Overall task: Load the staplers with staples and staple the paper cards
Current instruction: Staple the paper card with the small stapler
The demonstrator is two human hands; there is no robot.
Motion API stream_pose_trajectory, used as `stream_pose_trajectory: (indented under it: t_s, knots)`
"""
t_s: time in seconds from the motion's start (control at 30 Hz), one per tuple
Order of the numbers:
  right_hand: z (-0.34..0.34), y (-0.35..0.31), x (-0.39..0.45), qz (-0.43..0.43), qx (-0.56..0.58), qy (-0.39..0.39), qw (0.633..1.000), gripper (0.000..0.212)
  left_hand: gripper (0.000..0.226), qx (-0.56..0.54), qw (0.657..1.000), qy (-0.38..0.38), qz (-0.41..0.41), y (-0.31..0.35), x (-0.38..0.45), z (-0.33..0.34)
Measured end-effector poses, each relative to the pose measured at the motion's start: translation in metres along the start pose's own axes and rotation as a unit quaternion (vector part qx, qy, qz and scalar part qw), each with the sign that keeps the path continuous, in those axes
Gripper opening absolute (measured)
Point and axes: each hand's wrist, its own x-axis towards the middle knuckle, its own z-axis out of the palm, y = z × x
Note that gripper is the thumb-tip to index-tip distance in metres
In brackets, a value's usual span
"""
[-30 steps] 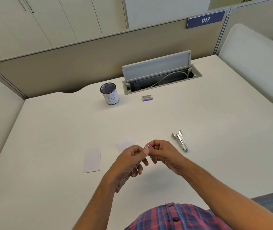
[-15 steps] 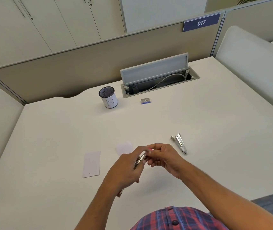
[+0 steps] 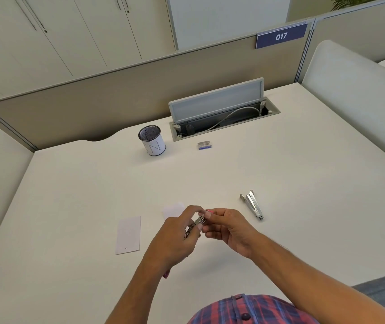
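Gripping a stapler (image 3: pixel 195 226), the left hand (image 3: pixel 175 239) held firm; the right hand (image 3: pixel 230 226) pinched something small — staples, likely — which might scatter if misaligned.

There are two staplers: one (image 3: pixel 196 226) in the hands, one (image 3: pixel 253 205) on the desk. Two paper cards (image 3: pixel 128 235) (image 3: pixel 174 210), one staple box (image 3: pixel 204 145), one pen cup (image 3: pixel 152 141).

- "017" in white on a blue sign (image 3: pixel 281 36) fixed to the partition (image 3: pixel 140 90);
- a large thin "N" on the white cup (image 3: pixel 152 143);
- print on the small box (image 3: pixel 204 145), perhaps a barcode, too small to read.
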Motion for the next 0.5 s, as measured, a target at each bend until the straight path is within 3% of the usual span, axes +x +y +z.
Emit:
stream_pose_trajectory:
  t_s: [0.5]
  knots:
    - [0.0055, 0.0045, -0.0015, -0.044, -0.045, 0.005, 0.998, 0.033, 0.015, 0.017, 1.0, 0.01, 0.003, -0.0085, -0.002, 0.0041]
